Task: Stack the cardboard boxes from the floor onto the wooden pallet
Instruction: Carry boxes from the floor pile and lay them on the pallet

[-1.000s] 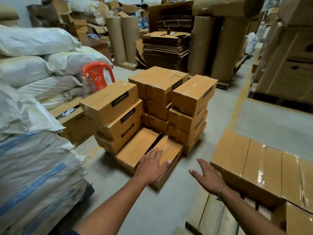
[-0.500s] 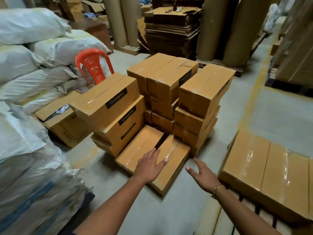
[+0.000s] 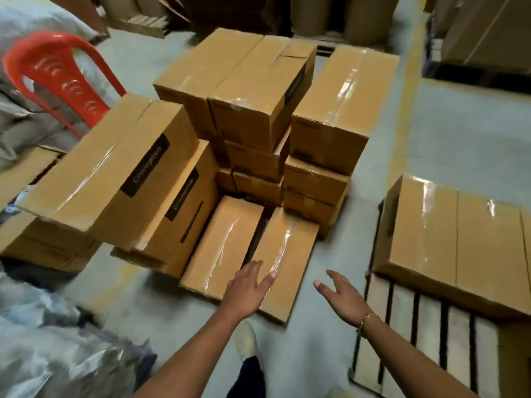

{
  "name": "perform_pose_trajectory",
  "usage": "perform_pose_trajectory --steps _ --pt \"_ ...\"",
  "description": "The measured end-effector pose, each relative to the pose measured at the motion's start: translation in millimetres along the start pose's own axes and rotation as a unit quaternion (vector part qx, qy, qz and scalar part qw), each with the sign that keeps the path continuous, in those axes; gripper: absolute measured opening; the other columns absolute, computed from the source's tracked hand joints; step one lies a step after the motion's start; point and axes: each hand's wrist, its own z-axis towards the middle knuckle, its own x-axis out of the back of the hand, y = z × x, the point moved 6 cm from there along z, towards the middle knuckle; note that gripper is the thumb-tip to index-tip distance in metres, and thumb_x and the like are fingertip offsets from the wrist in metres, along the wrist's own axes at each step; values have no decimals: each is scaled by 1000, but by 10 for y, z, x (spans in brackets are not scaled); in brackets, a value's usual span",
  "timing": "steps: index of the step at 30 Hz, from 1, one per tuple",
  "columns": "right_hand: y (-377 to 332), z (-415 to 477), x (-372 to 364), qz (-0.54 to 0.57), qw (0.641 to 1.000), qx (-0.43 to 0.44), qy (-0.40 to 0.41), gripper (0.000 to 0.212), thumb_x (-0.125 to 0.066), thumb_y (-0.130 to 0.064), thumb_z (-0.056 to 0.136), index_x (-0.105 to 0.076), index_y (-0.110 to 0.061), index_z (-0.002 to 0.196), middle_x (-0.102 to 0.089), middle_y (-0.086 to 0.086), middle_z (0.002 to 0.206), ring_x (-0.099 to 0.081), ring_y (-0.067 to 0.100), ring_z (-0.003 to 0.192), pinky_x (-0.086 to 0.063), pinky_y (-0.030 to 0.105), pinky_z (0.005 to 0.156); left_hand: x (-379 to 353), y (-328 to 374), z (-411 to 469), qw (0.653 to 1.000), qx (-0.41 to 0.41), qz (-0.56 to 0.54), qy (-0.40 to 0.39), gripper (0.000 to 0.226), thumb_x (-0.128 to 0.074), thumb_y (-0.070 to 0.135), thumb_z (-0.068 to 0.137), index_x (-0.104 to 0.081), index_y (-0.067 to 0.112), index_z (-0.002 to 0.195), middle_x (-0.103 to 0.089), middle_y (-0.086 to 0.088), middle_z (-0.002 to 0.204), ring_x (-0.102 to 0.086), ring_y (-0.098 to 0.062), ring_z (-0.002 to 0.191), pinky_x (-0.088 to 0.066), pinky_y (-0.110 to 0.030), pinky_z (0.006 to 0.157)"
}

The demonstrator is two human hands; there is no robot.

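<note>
Brown taped cardboard boxes stand in stacks [image 3: 258,90] on the grey floor ahead. Two low boxes lie side by side in front: a left one [image 3: 218,242] and a right one [image 3: 287,259]. My left hand [image 3: 247,288] hovers open over the near end of the two low boxes, fingers spread. Just right of the right box, my right hand [image 3: 342,297] is open above the floor, palm turned inward. The wooden pallet [image 3: 416,334] lies at the right, with a row of boxes [image 3: 459,242] on it.
A red plastic chair [image 3: 57,76] stands at the left behind a leaning stack of labelled boxes [image 3: 115,168]. Grey sacks [image 3: 51,349] crowd the lower left. My shoe [image 3: 247,340] is on the floor below the hands. Cardboard rolls stand at the back.
The view has moved closer and tilted down over the boxes. Both hands have reached forward toward the near right low box and stayed open.
</note>
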Motion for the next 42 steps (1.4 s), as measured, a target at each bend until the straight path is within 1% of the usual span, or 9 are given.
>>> perform_pose_trajectory --steps 8,17,22,25,28,31,35,39,42 --pt "245 1157 -833 110 987 -115 -12 76 -52 -60 95 -31 -19 155 -32 3 161 -36 23 145 -30 40 118 -264 -1030 1294 997 41 -1 -69 67 -38 65 100 -37 24 153 -36 4 160 -34 -20 145 -31 -45 117" --pt "1257 2653 -1809 183 961 -205 13 75 -51 -59 96 -33 -16 154 -36 7 159 -37 26 143 -30 38 114 -1403 -2060 2774 990 81 -15 -112 71 -42 65 99 -41 18 152 -40 -5 158 -38 -26 144 -31 -46 118" --pt "1994 3463 -2452 232 945 -230 27 81 -54 -57 96 -26 -12 157 -31 9 161 -34 28 146 -28 39 116 -2209 -2721 3507 986 124 -35 -104 70 -47 54 102 -36 11 155 -35 -11 161 -32 -28 148 -26 -38 118" --pt "2357 3823 -2877 273 930 -247 23 85 -57 -58 94 -21 -14 158 -28 8 163 -33 30 146 -30 42 116 -2580 -3120 3840 984 154 -61 -71 69 -53 51 101 -39 4 149 -42 -17 154 -39 -33 143 -30 -38 114" --pt "2619 4074 -3238 302 920 -249 14 103 -59 -80 75 -30 -19 154 -41 4 155 -46 30 137 -38 49 114 -2872 -3433 4001 974 189 -114 -51 74 -58 50 99 -31 9 154 -43 -13 155 -40 -31 142 -32 -39 116" --pt "2876 4260 -3516 340 908 -244 20 110 -58 -93 58 -46 -26 144 -59 -3 138 -57 26 122 -45 51 108 -3041 -3704 4059 962 230 -142 -37 86 -54 68 89 -33 14 153 -49 -12 149 -47 -34 136 -37 -49 115" --pt "2879 4225 -3524 370 897 -238 45 94 -61 -87 64 -52 -32 140 -62 -9 133 -59 20 121 -44 48 109 -3058 -3807 4025 963 223 -143 -48 85 -52 78 81 -46 19 142 -58 -7 138 -55 -31 126 -43 -51 109" --pt "2733 3898 -3364 385 895 -218 51 75 -69 -70 77 -52 -33 140 -64 -11 130 -61 16 117 -49 47 105 -2859 -3630 3791 971 183 -144 -53 59 -59 62 93 -52 26 138 -63 1 134 -58 -24 121 -45 -40 107" --pt "2559 3563 -3121 396 892 -211 59 68 -72 -61 80 -53 -33 138 -66 -11 125 -63 15 113 -51 46 102 -2616 -3381 3532 970 171 -158 -64 67 -62 65 89 -49 30 145 -61 4 139 -58 -20 124 -44 -41 110"
